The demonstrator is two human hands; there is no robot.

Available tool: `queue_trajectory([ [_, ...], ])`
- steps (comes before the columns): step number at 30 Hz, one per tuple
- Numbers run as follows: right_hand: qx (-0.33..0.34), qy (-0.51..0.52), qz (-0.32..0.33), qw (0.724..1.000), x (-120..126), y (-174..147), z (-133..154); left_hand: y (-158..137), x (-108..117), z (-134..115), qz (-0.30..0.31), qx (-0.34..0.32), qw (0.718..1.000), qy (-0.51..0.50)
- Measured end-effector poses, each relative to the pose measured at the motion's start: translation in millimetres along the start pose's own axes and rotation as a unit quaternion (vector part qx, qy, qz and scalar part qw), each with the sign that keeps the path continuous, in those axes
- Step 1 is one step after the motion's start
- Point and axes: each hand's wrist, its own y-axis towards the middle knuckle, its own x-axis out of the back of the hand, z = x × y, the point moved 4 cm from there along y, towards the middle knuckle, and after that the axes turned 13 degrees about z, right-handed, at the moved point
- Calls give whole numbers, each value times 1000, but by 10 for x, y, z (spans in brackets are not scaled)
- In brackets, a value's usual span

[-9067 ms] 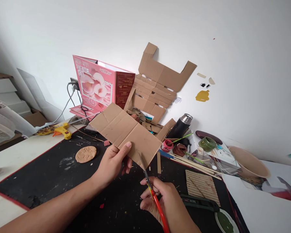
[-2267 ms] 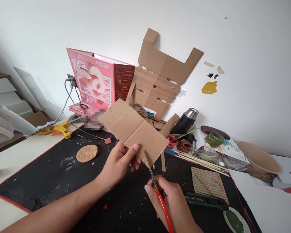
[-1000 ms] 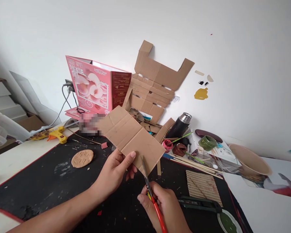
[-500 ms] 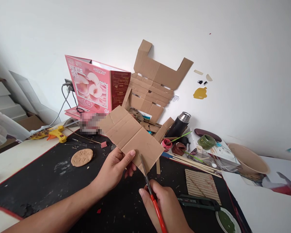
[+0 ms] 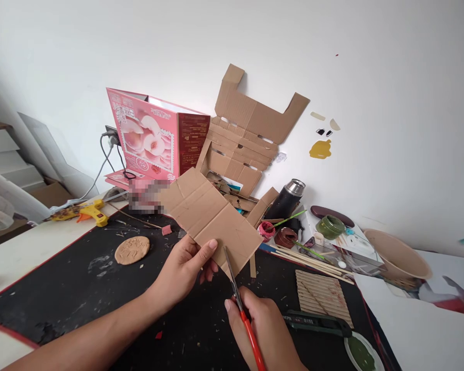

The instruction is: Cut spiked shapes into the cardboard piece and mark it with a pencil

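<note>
A creased piece of brown cardboard (image 5: 212,211) is pinched at its lower left edge by my left hand (image 5: 189,263), thumb on top and fingers underneath. My right hand (image 5: 261,322) is closed around red-handled scissors (image 5: 251,335). Their metal blade lies over the cardboard near its lower corner, pointing up and away from me; the other blade is hidden. The cardboard is held above a black mat (image 5: 131,304). To the left of my left hand, a round tan clay disc (image 5: 132,250) with marks pressed into it lies on the mat.
A yellow glue gun (image 5: 95,212) lies at the left. Behind stand a pink box (image 5: 147,134) and a large cut cardboard sheet (image 5: 251,123). On the right are a black thermos (image 5: 288,198), paint jars (image 5: 330,226), wooden sticks (image 5: 313,264), corrugated cardboard (image 5: 322,296) and a dark green utility knife (image 5: 317,322).
The view has shifted very slightly. Both hands, the scissors and the cardboard keep practically the same position relative to each other.
</note>
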Motion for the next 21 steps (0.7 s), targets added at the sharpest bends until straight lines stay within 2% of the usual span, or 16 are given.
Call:
queue_trajectory([
  [10, 11, 4, -27, 1000, -68, 6, -46, -44, -4, -25, -3, -9, 1000, 7],
  [14, 10, 24, -8, 1000, -57, 7, -26, -40, 7, -14, -3, -7, 1000, 1],
  [21, 47, 45, 11, 998, 20, -30, 38, -55, 4, -19, -8, -14, 1000, 0],
])
